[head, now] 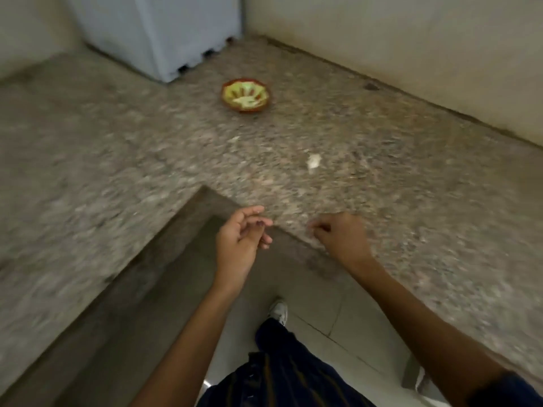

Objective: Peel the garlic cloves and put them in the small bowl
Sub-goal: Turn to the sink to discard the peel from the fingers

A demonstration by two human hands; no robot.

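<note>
The small bowl [246, 95], yellow-green inside with a red-brown rim, stands on the speckled stone counter [382, 186] near the back, with pale pieces in it. A small white bit [313, 161], a garlic clove or a peel, lies on the counter between the bowl and my hands. My left hand [241, 233] hovers over the counter's inner corner, fingers loosely curled, holding nothing. My right hand [340, 235] rests at the counter's edge with its fingers curled. Blur hides whether they pinch something pale at the tips.
A pale blue-grey box-like appliance [158, 33] stands in the back left corner against the wall. The counter is L-shaped and wraps around me. Below are a tiled floor [317, 312], my dark trousers and a white shoe [279, 311].
</note>
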